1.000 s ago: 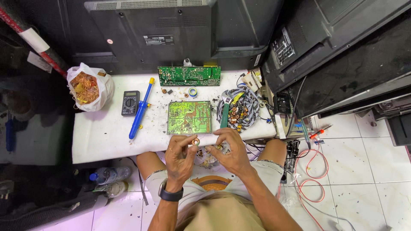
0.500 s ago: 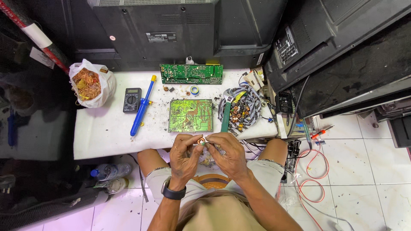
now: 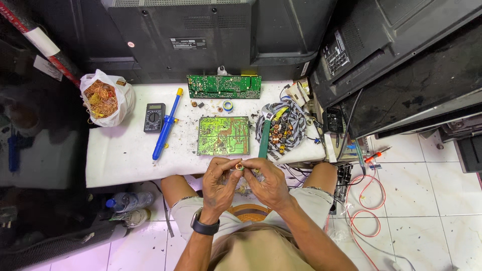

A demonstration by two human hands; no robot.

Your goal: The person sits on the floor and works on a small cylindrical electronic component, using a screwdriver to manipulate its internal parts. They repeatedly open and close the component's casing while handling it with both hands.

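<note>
- Copper-coloured, the small coil (image 3: 239, 166) sits pinched between our left hand (image 3: 219, 184) and right hand (image 3: 267, 181), both clenched on it above our lap, just short of the near edge of the white table (image 3: 120, 155).
- Risk noted: the part is small and gripped by fingertips only; in our judgement a twist or slackened pinch would drop it to the littered floor tiles (image 3: 427, 200).
- Beyond the coil, the light green circuit board (image 3: 223, 135) lies flat on the table; a green-handled tool (image 3: 264, 138) and a heap of grey wires with coils (image 3: 281, 128) lie to the board's right.
- Left of the board: blue desoldering pump (image 3: 165, 125), black multimeter (image 3: 153, 117), bag of copper wire (image 3: 103, 98).
- Farthest, a darker green board (image 3: 224, 86) leans by black television backs (image 3: 181, 35).
- Against half a second ago, our hands have closed together slightly; the table's items are unchanged.
</note>
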